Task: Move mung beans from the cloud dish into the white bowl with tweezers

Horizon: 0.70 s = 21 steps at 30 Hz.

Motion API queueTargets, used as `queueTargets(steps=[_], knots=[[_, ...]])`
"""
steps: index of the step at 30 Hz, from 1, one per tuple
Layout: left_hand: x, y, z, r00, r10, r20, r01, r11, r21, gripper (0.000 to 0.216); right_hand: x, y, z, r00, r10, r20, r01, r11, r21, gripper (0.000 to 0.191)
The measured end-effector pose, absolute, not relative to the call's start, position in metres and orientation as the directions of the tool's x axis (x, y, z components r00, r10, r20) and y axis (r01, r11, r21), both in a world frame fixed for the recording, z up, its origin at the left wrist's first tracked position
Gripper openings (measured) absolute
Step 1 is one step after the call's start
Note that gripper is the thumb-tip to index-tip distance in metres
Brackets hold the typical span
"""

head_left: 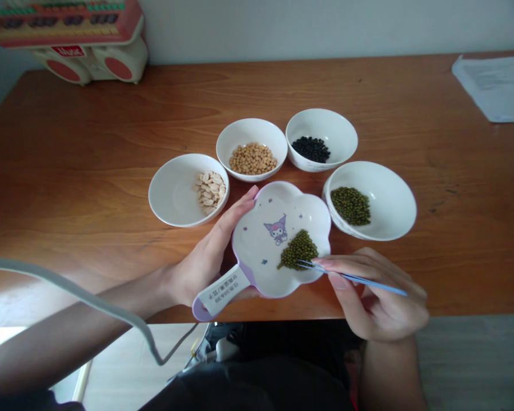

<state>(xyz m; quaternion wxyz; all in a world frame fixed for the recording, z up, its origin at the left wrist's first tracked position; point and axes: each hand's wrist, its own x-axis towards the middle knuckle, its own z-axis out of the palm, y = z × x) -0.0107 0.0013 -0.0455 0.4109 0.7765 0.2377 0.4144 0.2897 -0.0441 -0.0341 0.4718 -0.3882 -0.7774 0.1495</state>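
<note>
My left hand [209, 257] grips a flower-shaped white bowl with a purple rim and handle [257, 251], tilted so that a heap of mung beans [300, 250] lies at its lower right. Pinched in my right hand [379, 294] are blue tweezers [360, 279], their tips at the mung beans. Just right of the flower bowl stands a white bowl [392, 197] holding more mung beans [351, 206]. Behind it are a bowl of black beans [310, 149] and a bowl of soybeans [252, 158]. A bowl at left holds flat pale seeds [209, 192].
A pink and white toy keyboard [89, 43] stands at the back left of the wooden table [111, 125]. Papers in a clear sleeve [501, 85] lie at the back right. A grey cable [89, 299] passes over my left forearm.
</note>
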Motion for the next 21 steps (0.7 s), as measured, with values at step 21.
queueTargets(steps=[21], knots=[[-0.0118, -0.0024, -0.0487, 0.525, 0.734, 0.431, 0.033, -0.523, 0.852, 0.139, 0.2919, -0.0450, -0.0359, -0.220, 0.759, 0.612, 0.503, 0.626, -0.596, 0.036]])
